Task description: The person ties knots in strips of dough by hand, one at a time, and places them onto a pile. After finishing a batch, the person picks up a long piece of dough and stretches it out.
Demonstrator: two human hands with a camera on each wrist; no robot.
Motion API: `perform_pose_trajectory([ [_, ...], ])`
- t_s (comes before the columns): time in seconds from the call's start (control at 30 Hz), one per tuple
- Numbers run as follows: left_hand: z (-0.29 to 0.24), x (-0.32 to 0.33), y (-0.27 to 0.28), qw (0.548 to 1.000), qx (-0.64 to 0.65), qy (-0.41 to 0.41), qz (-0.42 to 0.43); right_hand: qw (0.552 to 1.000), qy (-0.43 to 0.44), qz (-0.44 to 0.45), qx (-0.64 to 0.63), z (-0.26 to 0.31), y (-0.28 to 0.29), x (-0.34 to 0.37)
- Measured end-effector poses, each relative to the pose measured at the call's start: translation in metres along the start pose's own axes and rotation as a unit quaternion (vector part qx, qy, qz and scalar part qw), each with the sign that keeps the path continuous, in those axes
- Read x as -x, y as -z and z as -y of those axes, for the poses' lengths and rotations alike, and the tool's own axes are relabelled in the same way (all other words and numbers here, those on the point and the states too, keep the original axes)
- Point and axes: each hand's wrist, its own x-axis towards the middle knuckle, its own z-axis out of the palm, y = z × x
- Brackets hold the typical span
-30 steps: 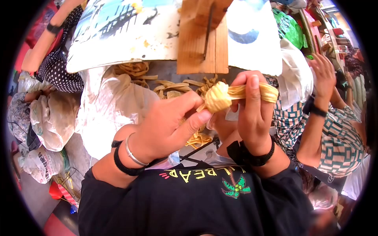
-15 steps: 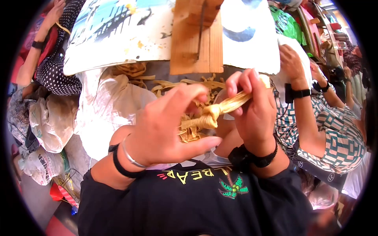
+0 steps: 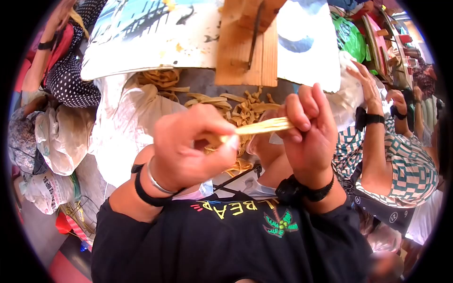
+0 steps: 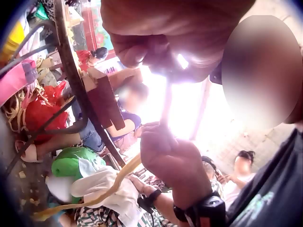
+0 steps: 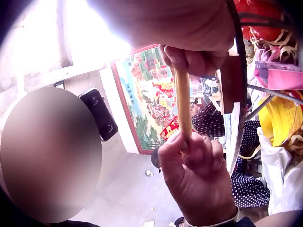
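A yellow, lengthwise-creased strip (image 3: 265,126) is stretched between my two hands, in front of my chest. My left hand (image 3: 186,146) pinches one end between thumb and forefinger. At the other end, the fingers of my right hand (image 3: 311,134) curl round the strip. The right wrist view shows it as a straight, narrow band (image 5: 183,101) running from one hand to the other. From the right hand, a long yellow tail (image 4: 109,191) hangs down in the left wrist view. More yellow strips (image 3: 245,106) lie in a loose heap beyond the hands.
A white board (image 3: 141,47) bears a wooden block stand (image 3: 236,52) with a metal rod, beyond my hands. White plastic bags (image 3: 120,127) bulge at the left. Another person's arm (image 3: 375,141) is at the right, and a dotted garment (image 3: 71,78) at the far left.
The knotted bunch seen earlier at the left hand no longer shows. My left hand opened away from it, then pinched the strip again, which now runs straight between the hands.
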Motion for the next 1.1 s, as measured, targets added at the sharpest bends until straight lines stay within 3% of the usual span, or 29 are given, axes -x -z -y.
perform_pose_trajectory([
  [0.07, -0.004, 0.002, 0.007, 0.999, -0.005, 0.042, -0.014, 1.000, -0.021, 0.006, -0.016, -0.006, 0.004, -0.002],
  [0.13, 0.011, -0.010, 0.010, 0.997, -0.008, -0.072, -0.007, 0.999, -0.045, -0.010, 0.014, -0.008, 0.000, -0.002],
  [0.2, 0.014, -0.016, 0.012, 0.994, 0.052, -0.092, 0.000, 0.990, -0.121, 0.005, 0.073, 0.001, -0.009, 0.000],
  [0.27, -0.001, -0.010, 0.007, 0.984, 0.180, -0.014, 0.012, 0.950, -0.235, 0.072, 0.192, 0.014, -0.016, 0.003],
  [0.3, -0.006, -0.006, 0.004, 0.969, 0.244, 0.026, 0.021, 0.910, -0.282, 0.117, 0.281, 0.019, -0.019, 0.005],
  [0.33, -0.007, -0.009, 0.001, 0.964, 0.249, 0.086, 0.027, 0.881, -0.276, 0.137, 0.360, 0.022, -0.020, 0.007],
  [0.37, -0.006, -0.012, 0.003, 0.958, 0.256, 0.118, 0.054, 0.864, -0.254, 0.143, 0.411, 0.024, -0.020, 0.006],
  [0.47, -0.003, -0.019, 0.001, 0.966, 0.198, 0.075, 0.148, 0.913, -0.067, 0.129, 0.380, 0.018, -0.031, 0.004],
  [0.53, 0.007, -0.020, -0.007, 0.993, 0.100, 0.027, 0.065, 0.927, 0.063, 0.113, 0.352, -0.005, -0.019, -0.005],
  [0.63, -0.005, -0.035, 0.009, 0.993, -0.104, 0.057, 0.002, 0.921, 0.210, 0.064, 0.322, -0.011, -0.008, -0.034],
  [0.67, -0.005, -0.041, 0.013, 0.985, -0.161, 0.069, -0.007, 0.914, 0.234, 0.045, 0.328, -0.010, -0.008, -0.042],
  [0.7, 0.007, -0.051, 0.011, 0.982, -0.172, 0.001, -0.074, 0.909, 0.243, 0.022, 0.337, -0.008, -0.013, -0.046],
  [0.77, 0.014, -0.061, 0.011, 0.976, -0.188, 0.006, -0.111, 0.898, 0.259, -0.025, 0.354, -0.003, -0.021, -0.055],
  [0.87, 0.026, -0.075, 0.003, 0.982, -0.141, 0.021, -0.127, 0.835, 0.326, -0.076, 0.437, -0.004, -0.020, -0.066],
  [0.97, 0.037, -0.078, -0.001, 0.987, -0.071, 0.014, -0.143, 0.836, 0.311, -0.089, 0.444, -0.006, -0.016, -0.068],
  [1.07, 0.049, -0.084, 0.004, 0.987, -0.117, -0.023, -0.111, 0.820, 0.285, -0.106, 0.486, -0.006, -0.019, -0.069],
  [1.1, 0.049, -0.085, 0.003, 0.980, -0.169, -0.017, -0.103, 0.787, 0.306, -0.106, 0.525, -0.007, -0.017, -0.069],
])
